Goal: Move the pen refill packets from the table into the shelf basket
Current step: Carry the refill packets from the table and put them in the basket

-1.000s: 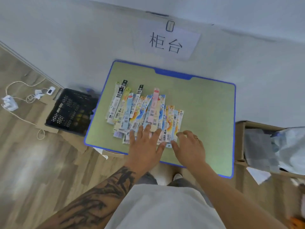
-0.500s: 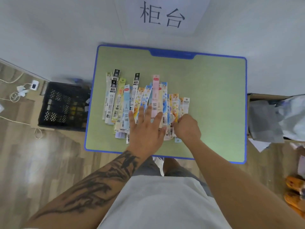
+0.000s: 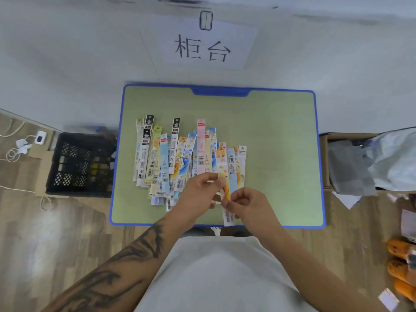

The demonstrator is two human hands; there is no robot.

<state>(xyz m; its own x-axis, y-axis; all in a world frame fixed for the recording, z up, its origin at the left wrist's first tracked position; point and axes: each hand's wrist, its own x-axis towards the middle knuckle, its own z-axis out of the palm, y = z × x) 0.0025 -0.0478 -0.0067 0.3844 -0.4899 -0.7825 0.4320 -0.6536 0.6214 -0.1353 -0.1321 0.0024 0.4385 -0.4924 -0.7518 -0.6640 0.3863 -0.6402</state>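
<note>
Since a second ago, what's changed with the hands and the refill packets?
Both hands lifted off the spread. The left hand went from flat with spread fingers to pinching packets at the right end, and the right hand now pinches the near ends of those packets. The rest of the pen refill packets lie fanned on the table as before.

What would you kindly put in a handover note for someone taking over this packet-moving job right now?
Left hand: pinches the upper part of a few packets lifted off the row's right end.
Right hand: pinches the lower end of the same lifted packets, grip near their barcodes.
Remaining packets: lie fanned side by side across the green table, left of centre.
Black crate: on the floor left of the table; whether it is the shelf basket, I cannot tell.
Done: none visibly moved yet.
Left: carry the held packets to the basket, then all the rest.
</note>
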